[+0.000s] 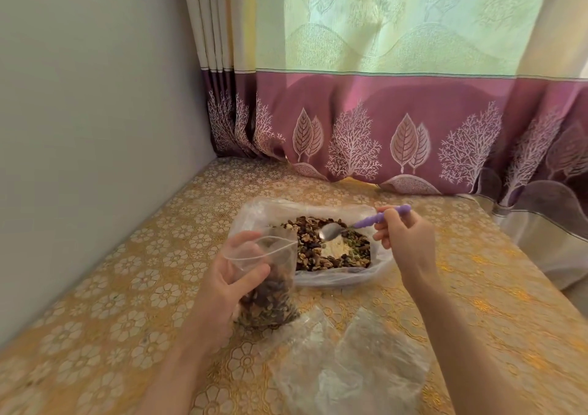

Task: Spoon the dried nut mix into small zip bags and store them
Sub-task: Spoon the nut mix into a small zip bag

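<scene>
Head view, left hand: the left hand (pixel 232 274) gripped a small clear plastic zip bag (pixel 267 287) upright, thumb across its near face and fingers curled behind it; the bag's mouth stood open and its lower half was full of dark nut mix.
Head view, right hand: the right hand (pixel 405 239) pinched the purple plastic handle of a metal spoon (pixel 359 225), fingers curled round the handle; the spoon's bowl looked empty and pointed left over the tray.
Head view, nut mix: a brown mix of nuts, dried fruit and green seeds (pixel 321 249) lay in a shallow tray wrapped in clear plastic (pixel 264 211), just beyond the held bag, with a pale bare patch of tray showing under the spoon.
Head view, spare bags: several empty clear plastic bags (pixel 350 363) lay crumpled on the near side of the table, between the two forearms.
Head view, surroundings: a table under a gold floral-patterned cloth (pixel 127 287) met a plain grey wall (pixel 89 112) on the left, and a purple and pale green curtain with leaf and tree motifs (pixel 397 112) hung along the far edge.
</scene>
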A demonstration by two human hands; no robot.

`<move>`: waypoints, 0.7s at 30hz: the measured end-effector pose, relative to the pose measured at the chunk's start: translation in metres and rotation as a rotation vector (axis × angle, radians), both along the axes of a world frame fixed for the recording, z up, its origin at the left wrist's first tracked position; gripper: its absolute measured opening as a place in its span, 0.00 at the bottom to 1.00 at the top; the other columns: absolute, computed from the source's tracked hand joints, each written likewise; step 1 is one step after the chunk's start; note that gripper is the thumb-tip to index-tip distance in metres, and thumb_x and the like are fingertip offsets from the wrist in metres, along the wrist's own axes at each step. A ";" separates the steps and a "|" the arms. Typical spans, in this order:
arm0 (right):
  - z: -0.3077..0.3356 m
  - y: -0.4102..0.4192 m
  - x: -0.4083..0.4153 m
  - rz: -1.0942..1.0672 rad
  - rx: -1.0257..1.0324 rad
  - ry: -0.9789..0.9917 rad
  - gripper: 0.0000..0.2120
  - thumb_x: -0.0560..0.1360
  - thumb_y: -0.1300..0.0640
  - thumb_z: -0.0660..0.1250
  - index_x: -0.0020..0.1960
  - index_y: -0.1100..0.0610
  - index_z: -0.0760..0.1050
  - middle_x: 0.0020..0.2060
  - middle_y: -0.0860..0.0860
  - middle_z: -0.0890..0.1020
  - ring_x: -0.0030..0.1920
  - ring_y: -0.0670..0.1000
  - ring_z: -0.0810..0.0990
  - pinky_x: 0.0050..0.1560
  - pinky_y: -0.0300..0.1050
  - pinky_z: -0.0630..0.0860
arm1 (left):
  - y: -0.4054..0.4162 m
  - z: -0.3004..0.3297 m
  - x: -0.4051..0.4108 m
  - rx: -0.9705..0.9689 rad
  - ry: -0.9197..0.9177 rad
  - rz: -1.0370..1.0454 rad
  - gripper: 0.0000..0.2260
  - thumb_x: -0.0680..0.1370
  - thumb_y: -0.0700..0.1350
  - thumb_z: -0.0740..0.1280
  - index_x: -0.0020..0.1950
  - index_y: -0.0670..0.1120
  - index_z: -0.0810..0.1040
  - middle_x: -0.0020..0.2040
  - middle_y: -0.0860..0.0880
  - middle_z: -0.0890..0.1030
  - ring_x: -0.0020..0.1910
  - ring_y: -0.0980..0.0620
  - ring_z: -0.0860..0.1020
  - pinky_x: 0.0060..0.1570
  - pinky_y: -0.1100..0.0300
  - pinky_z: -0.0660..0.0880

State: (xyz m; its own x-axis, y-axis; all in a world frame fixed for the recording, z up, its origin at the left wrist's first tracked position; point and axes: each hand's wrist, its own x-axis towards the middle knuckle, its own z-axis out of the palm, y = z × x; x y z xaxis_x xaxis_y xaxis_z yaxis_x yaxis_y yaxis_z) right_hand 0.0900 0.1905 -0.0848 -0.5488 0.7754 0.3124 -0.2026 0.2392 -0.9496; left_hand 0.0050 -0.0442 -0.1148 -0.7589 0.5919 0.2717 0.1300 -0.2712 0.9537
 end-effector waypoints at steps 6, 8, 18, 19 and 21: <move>-0.016 0.004 -0.006 -0.108 0.115 -0.132 0.10 0.75 0.62 0.61 0.38 0.56 0.78 0.32 0.47 0.84 0.27 0.40 0.76 0.28 0.33 0.73 | -0.004 0.004 -0.002 -0.006 -0.013 0.045 0.25 0.59 0.60 0.77 0.54 0.57 0.79 0.53 0.45 0.82 0.53 0.45 0.81 0.52 0.44 0.77; -0.019 0.004 -0.008 -0.090 0.106 -0.152 0.10 0.75 0.61 0.61 0.38 0.55 0.78 0.34 0.47 0.85 0.27 0.40 0.77 0.34 0.37 0.74 | -0.005 0.005 -0.003 -0.033 -0.003 0.009 0.25 0.59 0.62 0.76 0.55 0.58 0.79 0.57 0.48 0.81 0.56 0.46 0.79 0.56 0.42 0.74; -0.027 -0.005 -0.018 0.196 -0.255 -0.171 0.13 0.78 0.63 0.61 0.38 0.59 0.79 0.39 0.53 0.86 0.29 0.45 0.75 0.28 0.35 0.70 | 0.002 -0.007 -0.005 -0.282 0.221 -0.014 0.25 0.62 0.62 0.73 0.57 0.55 0.79 0.63 0.72 0.69 0.59 0.68 0.72 0.53 0.62 0.76; -0.027 -0.006 -0.018 0.213 -0.280 -0.175 0.13 0.78 0.63 0.60 0.38 0.59 0.80 0.39 0.53 0.86 0.30 0.46 0.76 0.28 0.35 0.70 | 0.003 -0.008 -0.005 -0.305 0.235 -0.005 0.28 0.62 0.62 0.73 0.58 0.54 0.78 0.62 0.73 0.69 0.58 0.69 0.73 0.52 0.64 0.75; -0.028 -0.007 -0.018 0.225 -0.322 -0.172 0.13 0.78 0.64 0.60 0.38 0.60 0.79 0.39 0.55 0.86 0.31 0.47 0.77 0.30 0.36 0.71 | 0.004 -0.009 -0.004 -0.366 0.264 0.026 0.31 0.60 0.66 0.74 0.59 0.56 0.75 0.54 0.77 0.71 0.54 0.72 0.73 0.50 0.69 0.74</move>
State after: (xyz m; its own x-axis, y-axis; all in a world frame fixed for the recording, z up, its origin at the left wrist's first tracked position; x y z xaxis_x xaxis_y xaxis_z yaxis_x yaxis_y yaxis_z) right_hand 0.0721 0.1839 -0.1129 -0.7382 0.6736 -0.0365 -0.0483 -0.1068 -0.9931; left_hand 0.0007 -0.0403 -0.1241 -0.7074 0.6667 0.2346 0.3842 0.0841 0.9194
